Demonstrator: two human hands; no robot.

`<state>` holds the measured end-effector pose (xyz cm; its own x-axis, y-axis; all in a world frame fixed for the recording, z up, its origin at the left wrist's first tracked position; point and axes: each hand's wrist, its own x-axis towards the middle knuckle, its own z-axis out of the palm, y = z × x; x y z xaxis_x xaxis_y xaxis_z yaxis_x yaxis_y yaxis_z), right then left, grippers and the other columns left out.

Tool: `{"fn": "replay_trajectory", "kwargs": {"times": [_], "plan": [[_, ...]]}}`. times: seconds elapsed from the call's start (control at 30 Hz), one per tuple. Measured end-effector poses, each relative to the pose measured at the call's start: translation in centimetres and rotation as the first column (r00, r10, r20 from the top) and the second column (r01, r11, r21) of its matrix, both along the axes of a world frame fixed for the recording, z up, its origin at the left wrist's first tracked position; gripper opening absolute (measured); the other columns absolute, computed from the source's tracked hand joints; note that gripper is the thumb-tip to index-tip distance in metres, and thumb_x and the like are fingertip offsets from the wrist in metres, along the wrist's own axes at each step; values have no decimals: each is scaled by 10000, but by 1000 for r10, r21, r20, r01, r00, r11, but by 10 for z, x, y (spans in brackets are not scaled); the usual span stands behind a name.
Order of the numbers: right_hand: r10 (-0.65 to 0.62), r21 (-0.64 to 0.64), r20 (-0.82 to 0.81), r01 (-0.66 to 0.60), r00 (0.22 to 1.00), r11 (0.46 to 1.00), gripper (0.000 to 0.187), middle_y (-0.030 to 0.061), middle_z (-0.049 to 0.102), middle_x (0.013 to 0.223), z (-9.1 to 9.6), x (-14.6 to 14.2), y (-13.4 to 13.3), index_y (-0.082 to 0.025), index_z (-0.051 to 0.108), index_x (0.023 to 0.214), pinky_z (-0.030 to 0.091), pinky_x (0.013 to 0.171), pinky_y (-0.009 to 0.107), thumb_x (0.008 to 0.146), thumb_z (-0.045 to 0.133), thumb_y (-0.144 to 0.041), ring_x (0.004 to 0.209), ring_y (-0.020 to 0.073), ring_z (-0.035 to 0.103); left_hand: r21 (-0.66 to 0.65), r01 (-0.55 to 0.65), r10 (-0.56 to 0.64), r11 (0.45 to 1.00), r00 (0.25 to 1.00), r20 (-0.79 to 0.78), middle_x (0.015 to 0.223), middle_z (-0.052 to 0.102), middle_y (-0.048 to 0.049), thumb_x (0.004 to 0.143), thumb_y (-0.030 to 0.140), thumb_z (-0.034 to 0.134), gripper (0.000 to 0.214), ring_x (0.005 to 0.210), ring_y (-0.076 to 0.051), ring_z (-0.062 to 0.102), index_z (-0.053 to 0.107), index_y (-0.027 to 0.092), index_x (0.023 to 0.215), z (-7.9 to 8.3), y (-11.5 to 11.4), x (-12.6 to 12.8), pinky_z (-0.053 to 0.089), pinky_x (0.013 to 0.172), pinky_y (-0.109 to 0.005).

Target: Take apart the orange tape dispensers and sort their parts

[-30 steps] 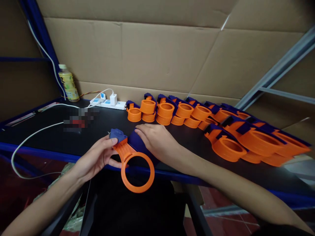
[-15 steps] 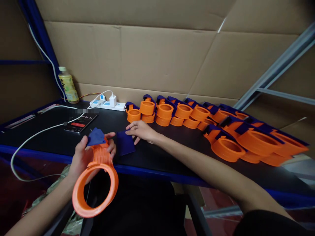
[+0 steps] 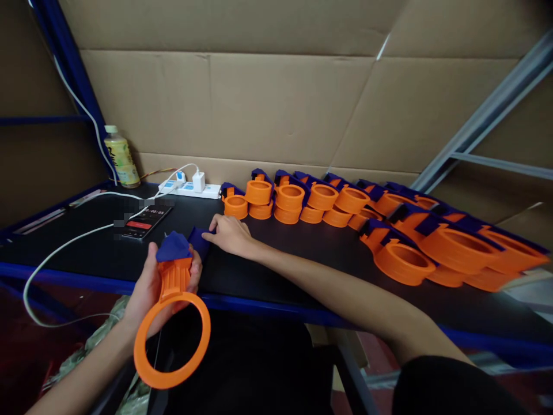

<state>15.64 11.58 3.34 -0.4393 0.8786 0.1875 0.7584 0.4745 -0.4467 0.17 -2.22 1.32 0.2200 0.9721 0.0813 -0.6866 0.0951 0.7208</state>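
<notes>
My left hand (image 3: 149, 288) is closed round the ribbed handle of an orange ring part (image 3: 173, 331) capped with a dark blue piece (image 3: 173, 246). The ring hangs off the table's near edge. My right hand (image 3: 228, 233) reaches across the black table (image 3: 302, 259) and its fingers pinch a separate flat dark blue piece (image 3: 199, 240) lying just right of the cap. Much of that piece is hidden behind the cap and my fingers.
Several orange and blue ring parts (image 3: 389, 225) stand in rows from the middle back to the far right. A phone (image 3: 144, 222), a white cable (image 3: 64, 245), a power strip (image 3: 190, 187) and a drink bottle (image 3: 120, 157) sit at left. Cardboard walls stand behind.
My right hand has drawn the loose blue piece left toward the held part and closed on it. The left hand has turned the ring part slightly more upright.
</notes>
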Motion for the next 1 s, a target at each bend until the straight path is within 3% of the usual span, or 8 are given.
{"fn": "replay_trajectory", "kwargs": {"times": [0.2, 0.33, 0.47, 0.57, 0.67, 0.83, 0.93, 1.0], "plan": [[19, 45, -1, -19, 1000, 999, 310, 44, 700, 939, -1, -8, 2, -197, 649, 949, 368, 687, 259, 876, 664, -498, 862, 173, 609, -163, 10, -28, 987, 994, -105, 725, 662, -41, 874, 633, 586, 502, 447, -114, 528, 683, 181, 1069, 3, -4, 0, 489, 446, -246], [87, 86, -59, -82, 994, 993, 334, 42, 701, 945, 13, 1, -6, -187, 655, 1027, 385, 675, 246, 974, 529, -492, 812, 142, 612, -249, -18, -9, 968, 994, -107, 741, 708, -67, 902, 486, 619, 359, 523, -153, 630, 702, 172, 1053, 9, -4, 4, 537, 492, -244], [264, 199, -186, -227, 946, 953, 361, 28, 696, 1008, 41, 35, -39, -180, 617, 1135, 431, 723, 218, 1059, 349, -411, 812, 96, 618, -275, -64, 38, 959, 994, -99, 650, 697, -60, 919, 460, 597, 340, 490, -137, 623, 709, 144, 974, 18, -6, 16, 535, 476, -215], [395, 332, -131, -335, 909, 882, 397, 48, 692, 1054, 49, 64, -76, -168, 591, 1204, 455, 702, 231, 1013, 461, -491, 770, 102, 621, -298, -35, 7, 954, 996, -94, 605, 682, -55, 914, 443, 601, 335, 437, -112, 583, 692, 121, 910, 21, -7, 30, 514, 447, -195], [315, 469, 51, -301, 948, 830, 426, 63, 704, 990, 40, 83, -106, -141, 615, 1166, 450, 649, 240, 950, 584, -507, 800, 131, 647, -288, -78, 43, 954, 991, -125, 715, 736, -50, 872, 330, 677, 182, 485, -110, 621, 654, 152, 902, 20, -7, 48, 543, 513, -202], [140, 632, 103, -173, 985, 755, 277, 58, 722, 856, 21, 99, -125, -107, 647, 1058, 462, 585, 246, 992, 548, -358, 758, 141, 681, -6, -45, 41, 999, 956, -291, 450, 528, 61, 877, 374, 696, 224, 358, -63, 459, 589, 187, 815, 16, -1, 72, 383, 406, -152], [87, 684, 178, -186, 980, 705, 250, 87, 739, 874, 16, 106, -130, -76, 648, 1095, 497, 596, 264, 1008, 503, -260, 782, 165, 706, -7, -7, 4, 1000, 946, -325, 459, 516, 65, 886, 420, 674, 257, 340, -55, 417, 561, 196, 829, 14, 1, 80, 328, 380, -158], [91, 669, 190, -197, 977, 717, 276, 113, 748, 925, 12, 108, -132, -58, 638, 1142, 533, 646, 273, 1022, 451, -220, 823, 174, 716, -14, 0, -4, 1000, 944, -331, 464, 514, 67, 887, 440, 666, 278, 341, -60, 422, 537, 202, 823, 13, 1, 84, 319, 374, -164]]}}
